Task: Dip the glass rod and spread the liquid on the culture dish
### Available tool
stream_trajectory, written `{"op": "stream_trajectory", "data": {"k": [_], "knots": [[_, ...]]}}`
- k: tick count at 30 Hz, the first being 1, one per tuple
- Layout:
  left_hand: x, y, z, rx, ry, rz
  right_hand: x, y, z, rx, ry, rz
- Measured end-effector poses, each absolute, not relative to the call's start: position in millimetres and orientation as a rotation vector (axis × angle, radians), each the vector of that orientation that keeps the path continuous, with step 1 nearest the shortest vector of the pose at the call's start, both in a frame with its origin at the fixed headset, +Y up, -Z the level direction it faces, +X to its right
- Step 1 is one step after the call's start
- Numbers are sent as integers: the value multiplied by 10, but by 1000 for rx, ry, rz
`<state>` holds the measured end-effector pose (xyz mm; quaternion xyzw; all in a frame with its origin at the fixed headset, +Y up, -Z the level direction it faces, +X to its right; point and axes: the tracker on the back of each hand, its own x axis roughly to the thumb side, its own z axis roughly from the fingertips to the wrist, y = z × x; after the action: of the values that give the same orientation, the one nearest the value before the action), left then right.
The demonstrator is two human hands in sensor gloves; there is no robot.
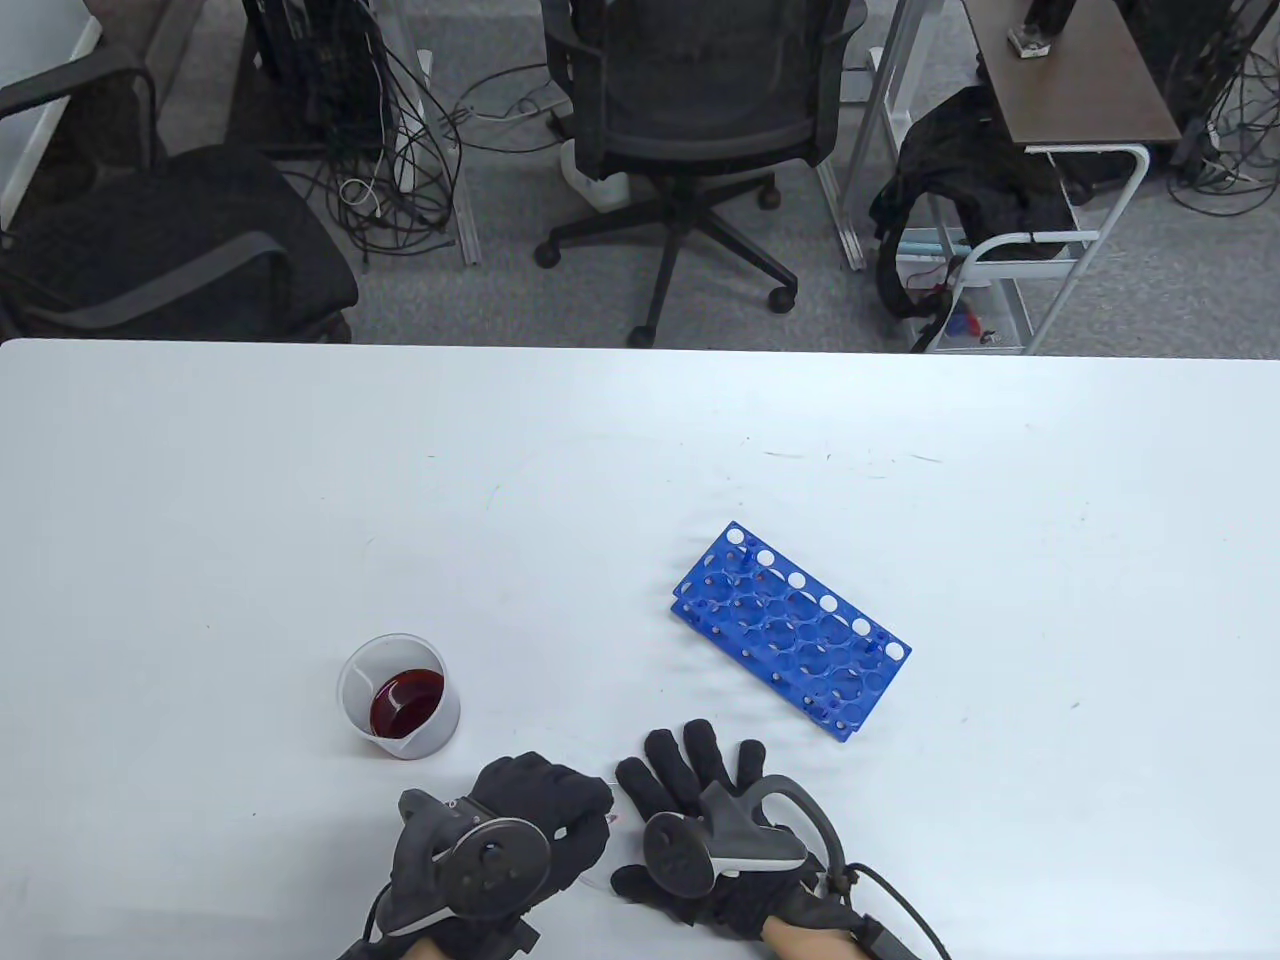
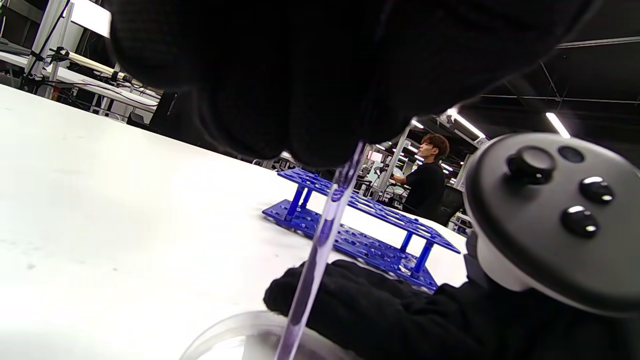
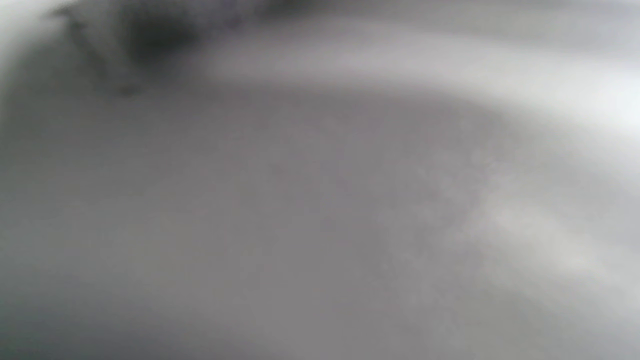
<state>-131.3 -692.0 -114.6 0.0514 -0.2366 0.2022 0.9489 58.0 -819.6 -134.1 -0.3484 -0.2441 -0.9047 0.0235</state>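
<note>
- The white surface point(image 1: 300, 480) carries everything within reach of the near edge, so dipping and spreading need only short moves.
- The blue rack point(image 1: 790, 630) lies off to the right, apart from the work.
- The cup point(image 1: 398, 697) of red liquid stands just left of the hands, handy for dipping.
- The right hand point(image 1: 700, 810) lies flat, fingers spread, holding nothing, apparently steadying the dish.
- The left hand point(image 1: 520, 830) is curled around the glass rod point(image 2: 320, 240), held steeply.
- The clear dish point(image 2: 235, 335) sits between the hands; the rod's lower end reaches it, probably for spreading.
</note>
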Motion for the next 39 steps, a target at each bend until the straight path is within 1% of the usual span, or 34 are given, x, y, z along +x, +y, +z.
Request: {"op": "stream_trajectory", "data": {"k": [13,21,28,34,39], "knots": [[-1322,-6938,-1162,-8,-509,502,580,-8196,-1341,-1078,-756,-2800],[-1275,-6963,-1132,36,-495,500,580,-8196,-1341,-1078,-756,-2800],[-1271,-6926,-1109,112,-461,411,580,-8196,-1341,-1078,-756,-2800],[-1281,-6901,-1104,106,-452,368,580,-8196,-1341,-1078,-756,-2800],[-1292,-6882,-1103,74,-459,355,580,-8196,-1341,-1078,-756,-2800]]}}
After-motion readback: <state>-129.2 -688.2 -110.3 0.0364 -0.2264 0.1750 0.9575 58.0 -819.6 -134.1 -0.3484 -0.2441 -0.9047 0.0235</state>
